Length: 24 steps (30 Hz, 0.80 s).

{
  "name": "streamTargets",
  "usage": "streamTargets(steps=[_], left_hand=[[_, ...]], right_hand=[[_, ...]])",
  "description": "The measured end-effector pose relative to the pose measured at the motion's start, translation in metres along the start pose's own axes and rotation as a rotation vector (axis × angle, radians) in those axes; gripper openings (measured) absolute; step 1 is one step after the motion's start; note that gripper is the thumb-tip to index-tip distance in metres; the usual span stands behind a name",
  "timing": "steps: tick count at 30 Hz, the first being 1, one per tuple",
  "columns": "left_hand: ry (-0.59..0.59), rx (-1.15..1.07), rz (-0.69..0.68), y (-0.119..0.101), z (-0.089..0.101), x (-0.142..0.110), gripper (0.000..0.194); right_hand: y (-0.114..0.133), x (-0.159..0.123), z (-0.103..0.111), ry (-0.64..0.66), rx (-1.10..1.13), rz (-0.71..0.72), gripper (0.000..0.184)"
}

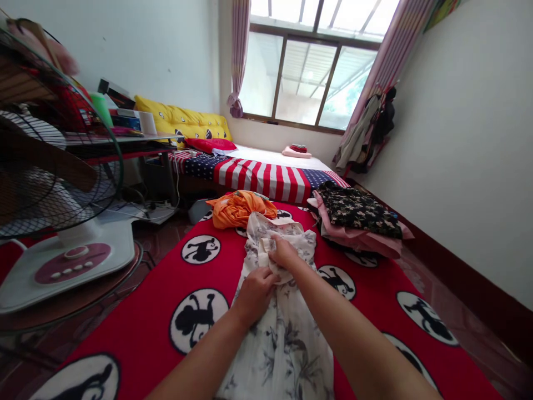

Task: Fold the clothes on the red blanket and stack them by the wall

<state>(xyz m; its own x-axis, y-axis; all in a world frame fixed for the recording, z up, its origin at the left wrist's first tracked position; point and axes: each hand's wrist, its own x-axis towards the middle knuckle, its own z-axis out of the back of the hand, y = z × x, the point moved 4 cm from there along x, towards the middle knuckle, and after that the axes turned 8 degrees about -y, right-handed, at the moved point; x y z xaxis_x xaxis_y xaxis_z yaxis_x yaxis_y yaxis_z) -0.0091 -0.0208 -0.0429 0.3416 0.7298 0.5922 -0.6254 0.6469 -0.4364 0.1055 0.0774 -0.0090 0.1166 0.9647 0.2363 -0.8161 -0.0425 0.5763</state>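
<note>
A white garment with a grey flower print [283, 339] lies lengthwise on a red blanket with black-and-white monkey circles [158, 289]. My left hand [255, 293] is closed on the cloth near its middle. My right hand [283, 254] pinches a cream strap or band of the same garment just beyond it. Both hands are close together, almost touching.
A crumpled orange garment [239, 208] lies past the white one. A stack of folded clothes with a dark flowered piece on top [358, 214] sits at the right. A standing fan [54, 166] is at the left, a striped mattress [266, 175] behind, a wall at the right.
</note>
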Motion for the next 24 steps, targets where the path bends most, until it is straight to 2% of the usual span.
streamTargets(steps=[3, 4, 8, 13, 17, 21, 22, 24], left_hand=[[-0.006, 0.007, 0.047, 0.003, -0.001, 0.0, 0.014], [-0.01, 0.003, 0.06, 0.004, -0.001, 0.0, 0.012], [-0.022, -0.03, 0.123, 0.007, 0.001, 0.003, 0.006], [-0.038, -0.04, 0.205, 0.01, 0.004, 0.003, 0.004], [-0.049, -0.002, 0.153, 0.009, 0.005, 0.002, 0.008], [-0.147, -0.002, 0.097, 0.006, 0.007, 0.003, 0.008], [-0.153, -0.007, 0.083, 0.006, 0.007, 0.003, 0.008], [-0.121, -0.008, 0.084, 0.007, 0.004, 0.004, 0.007]], right_hand=[[-0.005, 0.007, -0.002, -0.014, 0.009, -0.018, 0.017], [-0.006, 0.008, -0.002, -0.029, 0.025, -0.02, 0.013], [-0.01, 0.01, -0.01, -0.101, 0.133, -0.015, 0.02], [-0.013, 0.0, -0.021, -0.107, 0.258, 0.04, 0.03], [-0.022, -0.01, 0.001, -0.165, 0.262, 0.103, 0.023], [-0.046, -0.021, 0.032, -0.322, 0.17, 0.089, 0.032], [-0.053, -0.023, 0.035, -0.312, 0.105, 0.086, 0.036], [-0.066, -0.025, 0.034, -0.184, -0.08, 0.086, 0.044]])
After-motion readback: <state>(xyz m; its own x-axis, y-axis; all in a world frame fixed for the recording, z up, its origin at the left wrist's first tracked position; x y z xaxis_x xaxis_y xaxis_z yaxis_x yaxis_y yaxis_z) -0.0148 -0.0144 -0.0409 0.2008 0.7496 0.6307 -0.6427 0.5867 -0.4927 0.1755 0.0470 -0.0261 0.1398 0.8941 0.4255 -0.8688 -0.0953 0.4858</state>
